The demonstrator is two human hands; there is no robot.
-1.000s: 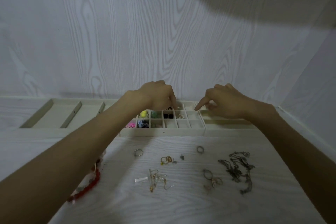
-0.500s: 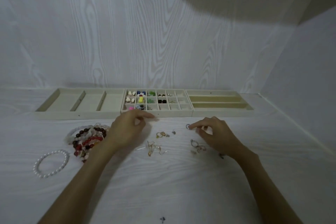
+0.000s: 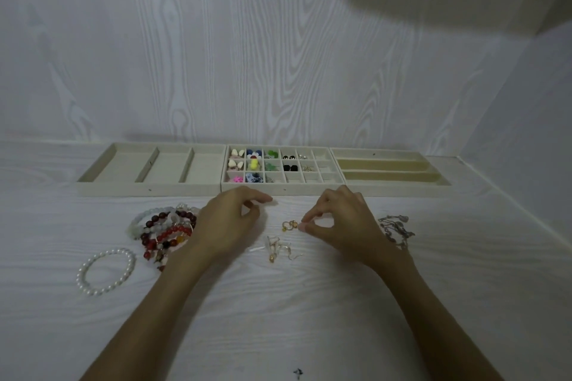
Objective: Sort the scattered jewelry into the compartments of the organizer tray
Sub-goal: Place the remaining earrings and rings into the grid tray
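The beige organizer tray stands against the back wall in three sections. Its middle grid (image 3: 312, 190) holds colourful earrings in its left cells. My right hand (image 3: 343, 223) rests on the table, with thumb and forefinger pinched at the right edge of a pair of gold earrings (image 3: 290, 224). My left hand (image 3: 229, 223) hovers just left of them, fingers loosely curled and apart, holding nothing. Several clear and gold hook earrings (image 3: 280, 249) lie below the two hands.
A heap of red, brown and pale bead bracelets (image 3: 164, 229) lies partly under my left wrist, and a pearl bracelet (image 3: 105, 271) lies further left. A tangled silver chain (image 3: 396, 227) sits right of my right hand. Side walls close in at the right.
Both hands have come back from the grid tray to the table. My right hand shifted from a ring toward the gold earrings and pinched there.
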